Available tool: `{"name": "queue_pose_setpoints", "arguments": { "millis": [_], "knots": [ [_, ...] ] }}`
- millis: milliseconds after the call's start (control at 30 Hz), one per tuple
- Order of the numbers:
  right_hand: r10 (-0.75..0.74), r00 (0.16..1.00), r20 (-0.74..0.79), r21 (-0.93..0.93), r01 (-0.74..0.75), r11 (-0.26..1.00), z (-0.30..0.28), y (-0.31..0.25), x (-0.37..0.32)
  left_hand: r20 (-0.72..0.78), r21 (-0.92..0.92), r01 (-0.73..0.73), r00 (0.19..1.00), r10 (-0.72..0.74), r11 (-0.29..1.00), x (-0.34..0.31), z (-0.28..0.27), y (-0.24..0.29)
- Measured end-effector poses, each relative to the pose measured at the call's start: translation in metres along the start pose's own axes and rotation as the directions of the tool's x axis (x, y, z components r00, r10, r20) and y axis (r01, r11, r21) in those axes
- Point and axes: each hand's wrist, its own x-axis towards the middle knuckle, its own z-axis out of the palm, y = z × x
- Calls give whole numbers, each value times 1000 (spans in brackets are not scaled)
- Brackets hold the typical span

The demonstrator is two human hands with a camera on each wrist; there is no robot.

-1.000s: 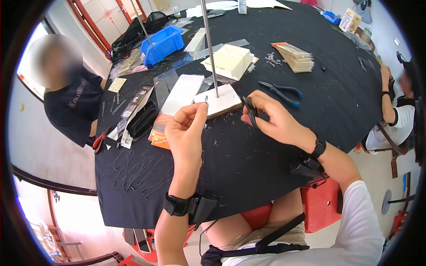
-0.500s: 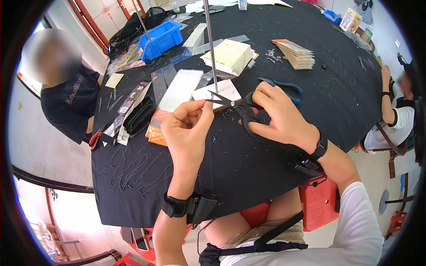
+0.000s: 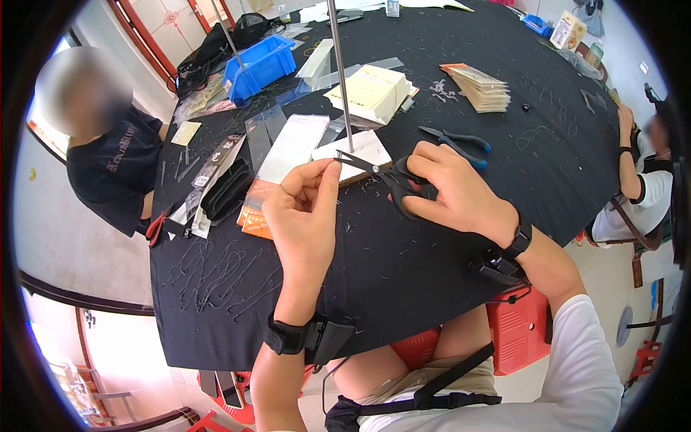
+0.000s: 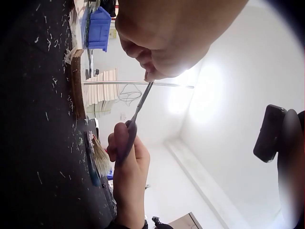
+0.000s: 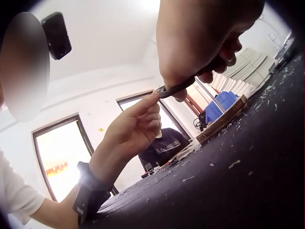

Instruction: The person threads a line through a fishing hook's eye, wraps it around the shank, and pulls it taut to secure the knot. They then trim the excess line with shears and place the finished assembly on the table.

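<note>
My left hand [image 3: 304,209] is raised over the black table, thumb and forefinger pinching a small dark piece almost hidden between the tips. In my right hand [image 3: 461,189] I hold black-handled scissors [image 3: 376,170], thumb and fingers in the loops. Their blades point left, slightly parted, right at the left fingertips. The left wrist view shows the scissors [image 4: 138,110] reaching up to the pinched fingertips. Just behind the blades stands a metal rod [image 3: 341,79] on a white-topped base [image 3: 368,147].
Pliers [image 3: 464,147] lie beyond my right hand, with a stack of cards [image 3: 479,90] farther back. A yellowish box [image 3: 371,90], a blue bin [image 3: 263,66] and a black pouch [image 3: 229,193] lie around the base. Dark cords [image 3: 212,281] spread at left. People sit at both sides.
The scissors have come left from beside the base to my left fingertips, and their blades have parted, then drawn slightly closer. My left hand keeps its pinch nearly in place.
</note>
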Motion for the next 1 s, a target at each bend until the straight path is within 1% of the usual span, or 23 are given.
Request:
{"name": "queue_pose_setpoints", "arguments": {
  "millis": [233, 467, 633, 800, 933, 967, 1000],
  "knots": [
    [21, 999, 40, -13, -21, 1000, -3, -1, 1, 0, 32, -16, 1000, 16, 999, 1, -2, -3],
    [23, 999, 29, -4, -23, 1000, -1, 0, 0, -7, 61, -5, 1000, 5, 998, 1, -2, -3],
    [37, 997, 62, -14, -36, 999, -2, 0, 0, -10, 45, -1, 1000, 2, 999, 1, -2, -3],
    [31, 998, 58, -14, -30, 999, -3, -1, -1, -16, 45, -16, 1000, 16, 999, 0, -2, -5],
    [-8, 1000, 14, 16, 8, 1000, -2, -2, 2, 15, 128, 13, 1000, -15, 992, 4, -5, -6],
    [-3, 1000, 30, 10, 3, 1000, -3, -4, 3, -7, 111, 13, 1000, -12, 994, 2, -4, -5],
    [14, 1000, 27, 29, -15, 999, -3, -6, 3, 13, 101, 21, 1000, -22, 995, 1, -6, -8]
  ]
}}
